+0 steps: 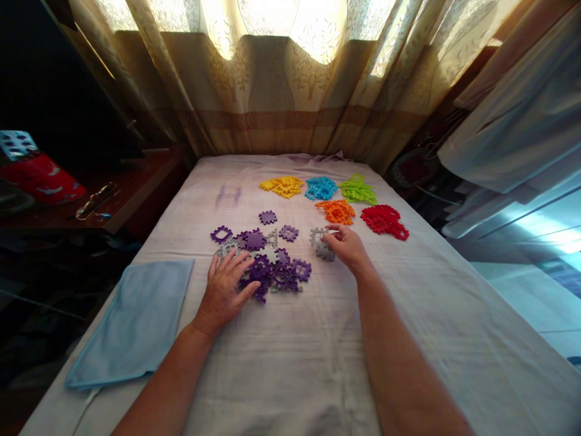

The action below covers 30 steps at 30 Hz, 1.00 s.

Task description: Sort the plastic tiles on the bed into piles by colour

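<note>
My right hand (344,245) pinches a grey interlocking tile (318,236) with notched edges, just above another grey tile (325,252) to the right of the mixed pile. My left hand (226,290) rests with fingers spread at the left side of that pile. The pile holds several purple tiles (284,275) and several grey ones (269,254), some with cut-out middles. Around its far side lie a solid purple tile (267,217), a purple frame tile (221,234) and a patterned purple tile (288,233). Part of the pile is hidden under my left fingers.
Farther back are heaps of yellow (282,186), blue (321,188), lime green (358,189), orange (336,212) and red tiles (385,221). A light blue cloth bag (136,318) lies at the left edge of the sheet-covered surface (281,375). Curtains (272,91) hang behind.
</note>
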{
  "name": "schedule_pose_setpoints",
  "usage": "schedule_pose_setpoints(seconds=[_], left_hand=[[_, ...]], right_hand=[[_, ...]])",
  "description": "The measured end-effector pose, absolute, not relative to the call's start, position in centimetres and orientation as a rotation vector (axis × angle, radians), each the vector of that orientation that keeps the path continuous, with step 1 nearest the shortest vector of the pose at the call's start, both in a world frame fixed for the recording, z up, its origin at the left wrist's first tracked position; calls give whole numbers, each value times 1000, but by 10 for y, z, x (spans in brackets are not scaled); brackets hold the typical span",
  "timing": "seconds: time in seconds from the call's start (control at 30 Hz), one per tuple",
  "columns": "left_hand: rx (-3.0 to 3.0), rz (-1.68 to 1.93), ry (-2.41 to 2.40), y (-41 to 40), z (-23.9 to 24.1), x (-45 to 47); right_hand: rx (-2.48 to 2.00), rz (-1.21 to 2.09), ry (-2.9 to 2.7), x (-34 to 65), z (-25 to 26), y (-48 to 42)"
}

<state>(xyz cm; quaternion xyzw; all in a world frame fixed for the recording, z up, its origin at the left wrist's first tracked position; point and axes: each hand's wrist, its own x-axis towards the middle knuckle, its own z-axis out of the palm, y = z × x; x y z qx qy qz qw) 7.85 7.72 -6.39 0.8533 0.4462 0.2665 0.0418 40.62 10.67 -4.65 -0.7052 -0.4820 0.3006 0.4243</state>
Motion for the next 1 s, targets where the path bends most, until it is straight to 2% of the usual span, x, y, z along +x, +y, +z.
schedule_pose_setpoints(seconds=[0.13, 0.33, 0.53, 0.7, 0.87, 1.0], left_hand=[[2661, 694, 1339, 74, -61, 82], [2670, 570, 1192, 69, -56, 86], [2636, 679, 1156, 69, -48, 82], [2609, 805, 1188, 70, -43, 79], [2454, 985, 1509, 82, -50, 66], [2324, 911, 1783, 92, -59, 56]], right_hand=[[-1954, 597, -1280, 418, -51, 104], [-2171, 198, -1422, 407, -32, 98], [-1857, 357, -1756, 345, -28, 95], [-1544, 270, -2065, 307, -44, 91], [-1523, 312, -2174, 302, -54, 89], [-1535, 334, -2160, 302, -55, 89]])
